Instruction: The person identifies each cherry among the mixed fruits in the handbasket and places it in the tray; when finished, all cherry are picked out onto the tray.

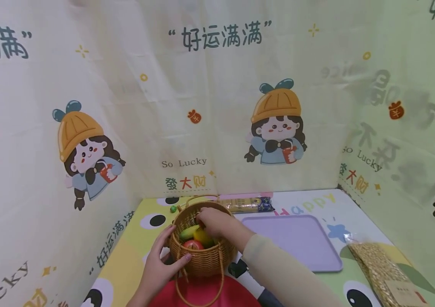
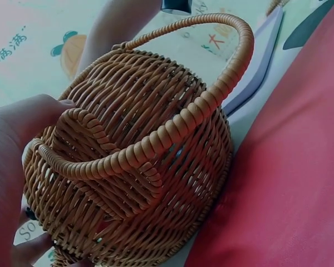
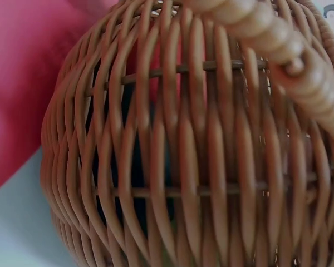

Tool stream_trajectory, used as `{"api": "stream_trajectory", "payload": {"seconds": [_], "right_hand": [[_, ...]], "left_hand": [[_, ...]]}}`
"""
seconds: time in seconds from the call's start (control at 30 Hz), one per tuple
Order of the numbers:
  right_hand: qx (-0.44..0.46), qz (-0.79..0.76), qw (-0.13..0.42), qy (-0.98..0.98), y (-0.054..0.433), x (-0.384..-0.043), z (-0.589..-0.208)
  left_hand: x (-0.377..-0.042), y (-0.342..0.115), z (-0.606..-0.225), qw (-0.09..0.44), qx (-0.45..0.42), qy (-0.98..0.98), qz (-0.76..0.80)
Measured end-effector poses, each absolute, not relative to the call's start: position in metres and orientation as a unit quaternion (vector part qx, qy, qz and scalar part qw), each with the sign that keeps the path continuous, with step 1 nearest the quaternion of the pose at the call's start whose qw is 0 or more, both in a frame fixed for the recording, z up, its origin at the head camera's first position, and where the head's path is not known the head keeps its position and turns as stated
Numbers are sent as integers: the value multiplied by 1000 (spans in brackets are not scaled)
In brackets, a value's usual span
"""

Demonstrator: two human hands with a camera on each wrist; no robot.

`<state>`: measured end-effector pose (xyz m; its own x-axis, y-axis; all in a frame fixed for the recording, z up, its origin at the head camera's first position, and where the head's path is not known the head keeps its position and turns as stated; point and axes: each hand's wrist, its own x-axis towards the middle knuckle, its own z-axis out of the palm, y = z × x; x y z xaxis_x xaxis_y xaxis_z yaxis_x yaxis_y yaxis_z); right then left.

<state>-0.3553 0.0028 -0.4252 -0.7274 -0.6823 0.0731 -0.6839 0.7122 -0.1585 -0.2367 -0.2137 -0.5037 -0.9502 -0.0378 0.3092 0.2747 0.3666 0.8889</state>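
Note:
A woven wicker basket (image 1: 202,261) with looped handles stands at the table's near side. My left hand (image 1: 159,264) grips its left side, thumb at the front rim and fingers spread along the outer wall. In the left wrist view, that thumb (image 2: 42,114) lies against the weave beside a handle (image 2: 172,130). My right hand (image 1: 219,224) reaches over the right rim into the basket; its fingertips and anything between them are hidden. Inside are a red fruit (image 1: 193,244), a yellow one (image 1: 202,236) and a pale green piece (image 1: 189,231). The right wrist view is filled by the basket wall (image 3: 211,139).
A lilac tray (image 1: 298,243) lies right of the basket. Behind it is a long gold packet (image 1: 242,205); a clear bag of pale grains (image 1: 382,268) lies far right. A small green object (image 1: 173,209) sits behind the basket. Something red (image 1: 236,294) is at the near edge.

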Motion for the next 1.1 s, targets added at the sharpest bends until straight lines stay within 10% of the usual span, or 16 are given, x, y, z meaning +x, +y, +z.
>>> {"api": "stream_trajectory", "payload": {"seconds": [1.1], "right_hand": [[357, 323, 13, -876, 57, -329, -385]], "left_hand": [[-237, -214, -506, 133, -69, -802, -578]]}}
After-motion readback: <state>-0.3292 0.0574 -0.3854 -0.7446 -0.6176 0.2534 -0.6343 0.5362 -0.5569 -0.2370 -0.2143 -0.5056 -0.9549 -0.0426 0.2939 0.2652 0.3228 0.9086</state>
